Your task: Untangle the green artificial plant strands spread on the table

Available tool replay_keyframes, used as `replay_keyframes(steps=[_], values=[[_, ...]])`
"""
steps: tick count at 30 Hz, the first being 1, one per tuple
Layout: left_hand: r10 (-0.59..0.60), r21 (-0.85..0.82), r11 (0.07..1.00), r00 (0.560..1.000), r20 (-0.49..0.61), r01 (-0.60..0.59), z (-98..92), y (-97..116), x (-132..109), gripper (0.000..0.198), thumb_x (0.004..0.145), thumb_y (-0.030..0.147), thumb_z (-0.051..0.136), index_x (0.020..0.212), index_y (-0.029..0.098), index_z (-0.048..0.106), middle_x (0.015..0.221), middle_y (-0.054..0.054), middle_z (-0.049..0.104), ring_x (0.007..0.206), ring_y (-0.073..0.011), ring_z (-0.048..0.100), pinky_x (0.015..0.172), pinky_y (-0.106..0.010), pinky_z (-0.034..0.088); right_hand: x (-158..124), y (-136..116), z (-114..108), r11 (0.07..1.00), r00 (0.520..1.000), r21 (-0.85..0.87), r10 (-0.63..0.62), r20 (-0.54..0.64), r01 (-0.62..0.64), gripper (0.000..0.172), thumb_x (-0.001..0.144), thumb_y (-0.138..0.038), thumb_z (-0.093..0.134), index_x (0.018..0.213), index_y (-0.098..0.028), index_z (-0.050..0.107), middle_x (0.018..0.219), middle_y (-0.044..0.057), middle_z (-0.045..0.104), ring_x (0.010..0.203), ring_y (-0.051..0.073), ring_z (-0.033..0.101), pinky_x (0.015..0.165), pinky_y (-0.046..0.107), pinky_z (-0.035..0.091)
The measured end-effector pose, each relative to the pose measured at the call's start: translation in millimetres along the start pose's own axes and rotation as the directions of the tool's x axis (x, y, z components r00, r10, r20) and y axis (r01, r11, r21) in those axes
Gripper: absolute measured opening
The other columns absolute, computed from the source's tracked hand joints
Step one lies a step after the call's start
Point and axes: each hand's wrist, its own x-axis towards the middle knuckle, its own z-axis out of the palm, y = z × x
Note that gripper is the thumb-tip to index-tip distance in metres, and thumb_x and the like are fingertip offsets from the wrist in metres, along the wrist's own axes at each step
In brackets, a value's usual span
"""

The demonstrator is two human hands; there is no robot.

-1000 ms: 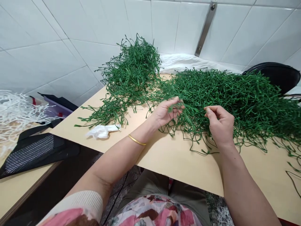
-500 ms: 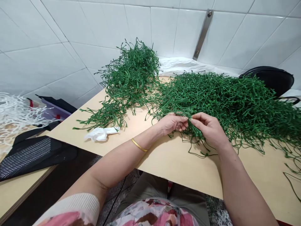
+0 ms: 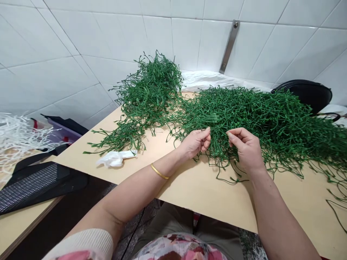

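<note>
A long heap of thin green cords, many with small knotted or tufted tips, lies across the table in front of my hands. At its near edge my left hand is closed, thumb pressed on the curled fingers. To its right my right hand pinches thumb against forefinger, a short gap away. Anything held in either pinch is too thin to make out against the heap. Between and below the hands hangs a loose bunch of green cords, with some strands trailing onto the tabletop.
A second green heap stands at the back left. Crumpled white plastic lies near the table's left edge. Behind are white sheeting, a black round-topped object and a tiled wall. White cords and a black mesh bag occupy the left table.
My hands have drawn apart; half a second ago their fingertips met at a green bunch. The view has tilted slightly upward.
</note>
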Motion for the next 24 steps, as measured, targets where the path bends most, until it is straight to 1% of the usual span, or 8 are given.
replay_keyframes(steps=[3,7,9,12,14,16,18,24], values=[[0.029,0.097,0.995,0.998,-0.047,-0.024,0.7,-0.8,-0.2,0.044,0.073,0.054,0.053,0.053,0.015,0.043,0.039,0.004,0.042,0.032,-0.0038,0.035,0.035,-0.018,0.024,0.0,0.2,0.1,0.995,1.000,0.095,0.022,0.019,-0.024,0.012,0.071,-0.028,0.062,0.075,-0.017,0.060,0.056,-0.004,0.049,0.052,0.008,0.042,0.052,0.024,0.034],[0.108,0.187,0.979,0.989,-0.105,-0.087,2.9,-1.5,-1.9,0.038,0.066,0.047,0.064,0.059,0.015,0.045,0.047,0.004,0.047,0.037,-0.0023,0.039,0.037,-0.016,0.026,-0.4,-0.2,-0.4,0.976,0.994,0.202,0.058,0.095,-0.077,0.013,0.069,-0.028,0.064,0.074,-0.018,0.059,0.055,-0.005,0.048,0.050,0.008,0.042,0.050,0.023,0.034],[0.125,0.163,0.981,0.986,-0.108,-0.106,4.5,-2.2,-2.9,0.033,0.059,0.039,0.071,0.066,0.014,0.050,0.052,0.005,0.050,0.040,-0.0027,0.042,0.040,-0.017,0.029,-1.5,-0.7,-0.3,0.980,0.987,0.175,0.067,0.144,-0.092,0.014,0.069,-0.029,0.064,0.075,-0.018,0.059,0.056,-0.005,0.049,0.050,0.008,0.042,0.049,0.023,0.034],[0.123,0.070,0.991,0.985,-0.118,-0.116,5.9,-3.5,-3.0,0.034,0.050,0.023,0.077,0.076,0.014,0.057,0.060,0.004,0.057,0.048,-0.0043,0.049,0.045,-0.017,0.035,-3.8,-2.1,0.5,0.992,0.973,0.087,0.073,0.221,-0.095,0.014,0.070,-0.030,0.063,0.077,-0.018,0.060,0.056,-0.004,0.050,0.052,0.008,0.043,0.049,0.023,0.035],[0.109,-0.031,0.993,0.986,-0.129,-0.114,5.3,-3.9,-1.8,0.031,0.050,0.017,0.076,0.076,0.014,0.059,0.064,0.003,0.059,0.053,-0.0055,0.053,0.050,-0.018,0.039,-4.8,-3.1,0.9,0.995,0.963,0.045,0.072,0.260,-0.087,0.014,0.071,-0.030,0.063,0.077,-0.017,0.061,0.056,-0.004,0.050,0.053,0.009,0.044,0.050,0.023,0.035],[0.070,-0.119,0.989,0.989,-0.127,-0.085,3.6,-3.5,0.0,0.022,0.055,0.015,0.073,0.073,0.013,0.060,0.065,0.001,0.061,0.058,-0.0076,0.057,0.054,-0.020,0.041,-4.6,-3.6,1.1,0.997,0.969,0.030,0.068,0.238,-0.077,0.014,0.070,-0.030,0.063,0.076,-0.017,0.062,0.056,-0.003,0.050,0.052,0.009,0.043,0.050,0.023,0.035],[0.023,-0.159,0.986,0.993,-0.118,-0.042,1.7,-2.2,1.2,0.016,0.060,0.015,0.069,0.072,0.012,0.060,0.068,0.000,0.062,0.061,-0.0098,0.059,0.055,-0.021,0.043,-3.4,-3.5,1.0,0.996,0.985,0.051,0.065,0.162,-0.074,0.013,0.069,-0.029,0.063,0.075,-0.017,0.061,0.055,-0.004,0.050,0.050,0.009,0.042,0.048,0.023,0.034],[-0.125,-0.151,0.981,0.992,-0.011,0.121,1.4,2.5,-1.8,0.003,0.068,0.012,0.061,0.068,0.009,0.060,0.061,-0.004,0.061,0.060,-0.0117,0.060,0.054,-0.022,0.044,-0.3,-1.2,1.5,0.984,0.996,0.164,0.080,-0.029,-0.074,0.012,0.068,-0.026,0.064,0.074,-0.017,0.060,0.049,-0.006,0.044,0.044,0.007,0.035,0.044,0.023,0.026]])
